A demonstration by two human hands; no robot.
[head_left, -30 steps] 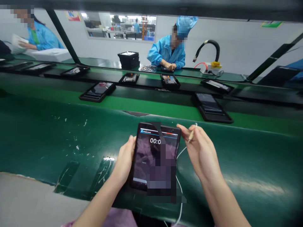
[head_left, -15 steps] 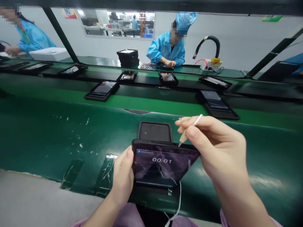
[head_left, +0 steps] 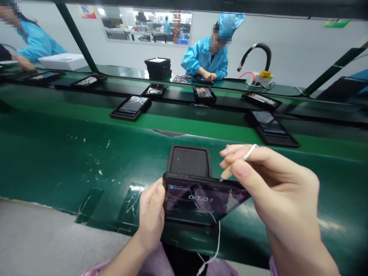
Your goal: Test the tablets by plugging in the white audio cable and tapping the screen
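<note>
My left hand [head_left: 152, 212] grips the left end of a black tablet [head_left: 198, 205], its screen tilted toward me and reading "00:01". Between the thumb and fingers of my right hand [head_left: 276, 188] is a cream audio plug [head_left: 227, 173] on a white cable [head_left: 220, 237]. The plug's metal tip is at the tablet's upper edge; I cannot tell how far it is in. Behind the tablet, a black tray [head_left: 189, 160] lies on the green bench.
Trays with tablets, such as the left one [head_left: 131, 107] and the right one [head_left: 271, 127], sit on the green conveyor belt [head_left: 178, 120]. Across it, a person in blue [head_left: 205, 57] works beside stacked black trays [head_left: 158, 69]. Another person [head_left: 40, 42] is at far left.
My right hand, with the plug, has shifted slightly right in view. Trays on the near belt also appear farther right. At far left, the other person's hand has moved right.
</note>
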